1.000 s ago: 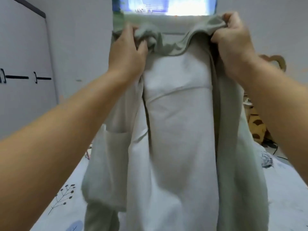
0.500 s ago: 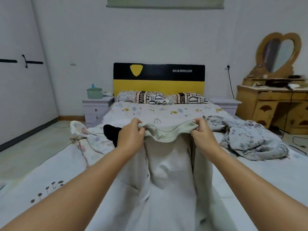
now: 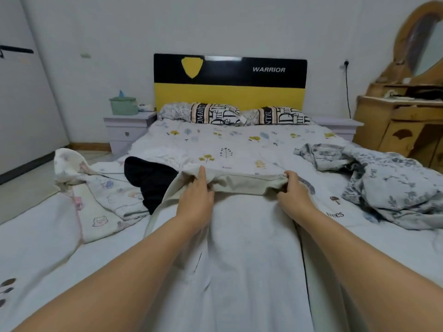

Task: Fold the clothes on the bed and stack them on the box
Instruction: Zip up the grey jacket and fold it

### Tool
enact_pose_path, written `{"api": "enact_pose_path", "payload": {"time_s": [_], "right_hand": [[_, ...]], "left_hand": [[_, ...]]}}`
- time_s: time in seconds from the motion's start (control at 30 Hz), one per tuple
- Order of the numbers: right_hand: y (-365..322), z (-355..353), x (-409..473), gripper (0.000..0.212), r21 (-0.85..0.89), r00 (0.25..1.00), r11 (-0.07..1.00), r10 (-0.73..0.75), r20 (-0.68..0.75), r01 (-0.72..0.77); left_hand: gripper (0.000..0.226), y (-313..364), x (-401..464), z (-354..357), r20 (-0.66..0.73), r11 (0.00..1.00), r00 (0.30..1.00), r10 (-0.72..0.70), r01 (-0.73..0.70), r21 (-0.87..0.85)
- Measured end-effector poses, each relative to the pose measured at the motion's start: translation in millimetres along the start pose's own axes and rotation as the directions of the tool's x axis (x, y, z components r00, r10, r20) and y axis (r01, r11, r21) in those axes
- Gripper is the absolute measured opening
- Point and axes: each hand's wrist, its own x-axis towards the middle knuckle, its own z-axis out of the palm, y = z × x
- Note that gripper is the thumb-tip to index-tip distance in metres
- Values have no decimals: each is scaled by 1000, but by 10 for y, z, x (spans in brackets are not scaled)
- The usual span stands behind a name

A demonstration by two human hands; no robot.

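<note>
Pale grey-green trousers [image 3: 251, 248] lie spread lengthwise on the bed [image 3: 239, 144], waistband at the far end. My left hand [image 3: 195, 197] grips the left end of the waistband, and my right hand [image 3: 292, 190] grips its right end, both down at the sheet. A black garment [image 3: 148, 180] lies just left of the trousers. Further left is a white printed garment [image 3: 96, 195]. A grey floral garment [image 3: 383, 183] is crumpled on the right of the bed. No box is in view.
Two patterned pillows [image 3: 215, 113] sit by the black and yellow headboard [image 3: 230, 82]. A bedside table [image 3: 127, 128] with a green container [image 3: 123, 105] stands left of the bed. A wooden dresser [image 3: 402, 121] with a mirror stands at the right.
Both hands have brought the trousers down from in front of my face onto the bed. The waistband now rests stretched flat on the sheet.
</note>
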Motion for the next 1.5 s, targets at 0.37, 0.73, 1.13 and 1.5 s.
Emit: {"api": "enact_pose_path", "payload": {"time_s": [0.37, 0.73, 1.13, 1.5], "right_hand": [[320, 397, -544, 36, -567, 988, 816, -28, 150, 109], [586, 442, -1071, 55, -583, 940, 798, 67, 334, 150], [420, -271, -2823, 85, -658, 916, 746, 329, 230, -102], [686, -216, -3102, 14, -498, 990, 866, 101, 103, -36]], "left_hand": [[47, -209, -461, 351, 123, 904, 990, 66, -112, 413], [68, -297, -1073, 469, 430, 914, 899, -85, -101, 392], [47, -747, -2061, -635, 148, 752, 833, -533, 387, 534], [12, -268, -2528, -840, 82, 872, 979, -187, 127, 472]]}}
